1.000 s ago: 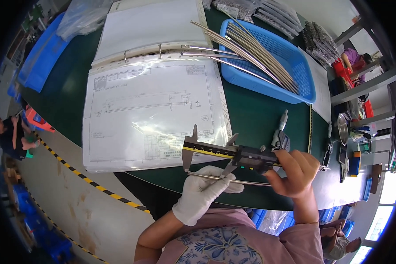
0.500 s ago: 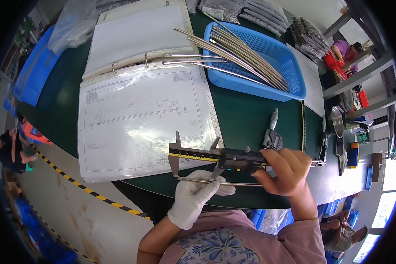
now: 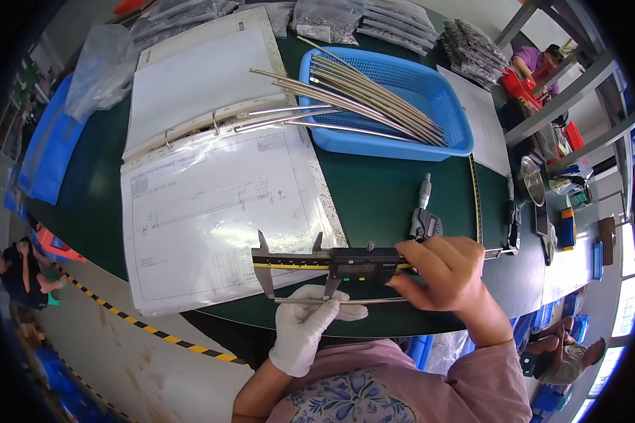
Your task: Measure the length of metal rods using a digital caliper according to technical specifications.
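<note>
Head view: gloved left hand [image 3: 300, 337] low at centre, pinching a thin metal rod [image 3: 386, 301] between thumb and fingers, over the near edge of the green worktop [image 3: 370, 187]. Bare right hand [image 3: 442, 271] curled round a caliper [image 3: 363, 266], with jaws parted along the rod's left part. Hidden behind the right hand: the rod's right end; readout illegible. Beyond: glare-streaked binder [image 3: 219, 229], blue basket [image 3: 384, 146] with rods [image 3: 377, 100], micrometer [image 3: 422, 211] partly blocked by the right hand.

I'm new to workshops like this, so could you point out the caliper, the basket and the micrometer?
Caliper [image 3: 362, 266]: head view, on its dark display body.
Basket [image 3: 374, 146]: head view, on its blue front wall.
Micrometer [image 3: 421, 223]: head view, on its dark body.
</note>
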`<state>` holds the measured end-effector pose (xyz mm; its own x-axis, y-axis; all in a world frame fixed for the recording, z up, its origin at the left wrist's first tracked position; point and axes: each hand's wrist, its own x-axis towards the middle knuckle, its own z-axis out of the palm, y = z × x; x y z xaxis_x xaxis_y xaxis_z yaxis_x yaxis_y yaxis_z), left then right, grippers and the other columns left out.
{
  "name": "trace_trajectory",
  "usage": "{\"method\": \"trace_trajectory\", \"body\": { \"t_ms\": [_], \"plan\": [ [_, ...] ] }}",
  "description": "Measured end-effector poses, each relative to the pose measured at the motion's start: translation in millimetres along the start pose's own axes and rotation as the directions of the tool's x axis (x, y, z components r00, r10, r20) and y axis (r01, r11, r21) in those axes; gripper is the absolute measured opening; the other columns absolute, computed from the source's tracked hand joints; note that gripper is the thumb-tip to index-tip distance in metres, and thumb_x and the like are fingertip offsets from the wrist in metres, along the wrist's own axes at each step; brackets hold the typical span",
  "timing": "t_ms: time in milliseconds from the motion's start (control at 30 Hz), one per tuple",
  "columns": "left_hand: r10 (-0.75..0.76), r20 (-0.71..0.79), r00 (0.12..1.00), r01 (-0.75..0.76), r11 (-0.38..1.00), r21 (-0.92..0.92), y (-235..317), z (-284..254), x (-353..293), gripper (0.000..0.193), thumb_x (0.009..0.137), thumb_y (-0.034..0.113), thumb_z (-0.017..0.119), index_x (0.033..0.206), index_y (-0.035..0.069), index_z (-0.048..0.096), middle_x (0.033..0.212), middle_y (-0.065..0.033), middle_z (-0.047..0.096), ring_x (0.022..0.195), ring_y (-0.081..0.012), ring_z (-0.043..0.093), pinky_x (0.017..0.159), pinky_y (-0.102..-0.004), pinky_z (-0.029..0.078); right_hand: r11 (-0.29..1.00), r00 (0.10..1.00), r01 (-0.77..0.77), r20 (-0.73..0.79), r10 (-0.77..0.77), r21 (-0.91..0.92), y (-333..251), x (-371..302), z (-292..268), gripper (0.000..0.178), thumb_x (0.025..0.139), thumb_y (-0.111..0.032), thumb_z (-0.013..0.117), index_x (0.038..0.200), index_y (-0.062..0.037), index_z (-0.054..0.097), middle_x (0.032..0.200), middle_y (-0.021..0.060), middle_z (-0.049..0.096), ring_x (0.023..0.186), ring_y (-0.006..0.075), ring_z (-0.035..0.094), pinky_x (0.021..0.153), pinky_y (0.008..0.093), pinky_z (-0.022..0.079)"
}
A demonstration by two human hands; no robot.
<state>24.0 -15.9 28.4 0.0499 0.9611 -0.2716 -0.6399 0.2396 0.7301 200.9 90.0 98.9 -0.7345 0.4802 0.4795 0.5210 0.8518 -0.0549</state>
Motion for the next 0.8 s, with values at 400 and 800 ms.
{"method": "trace_trajectory", "body": {
  "t_ms": [400, 800],
  "plan": [
    [0.011, -0.011, 1.000, -0.011, 1.000, 0.015, -0.1, 0.0, -0.1, 0.015, 0.088, 0.005, 0.045, 0.095, -0.007, 0.050, 0.084, -0.0234, 0.062, 0.080, -0.0264, 0.063, 0.080, -0.0333, 0.049, 1.000, 0.999, 0.011, -0.032, -0.011, 0.014, 3.2, 1.6, 3.2, 0.027, 0.065, -0.028, 0.066, 0.078, -0.0062, 0.057, 0.053, -0.0003, 0.039, 0.039, 0.0128, 0.044, 0.034, 0.0263, 0.031],
    [0.013, -0.032, 0.999, -0.012, 1.000, 0.019, -1.1, 0.6, 0.2, 0.015, 0.088, 0.005, 0.046, 0.096, -0.006, 0.050, 0.082, -0.0228, 0.062, 0.079, -0.0264, 0.063, 0.079, -0.0332, 0.049, 1.000, 1.000, 0.006, -0.028, -0.005, 0.006, 4.5, 1.4, 4.1, 0.026, 0.065, -0.028, 0.066, 0.077, -0.0073, 0.057, 0.053, -0.0008, 0.038, 0.039, 0.0117, 0.044, 0.034, 0.0254, 0.031]
  ]
}}
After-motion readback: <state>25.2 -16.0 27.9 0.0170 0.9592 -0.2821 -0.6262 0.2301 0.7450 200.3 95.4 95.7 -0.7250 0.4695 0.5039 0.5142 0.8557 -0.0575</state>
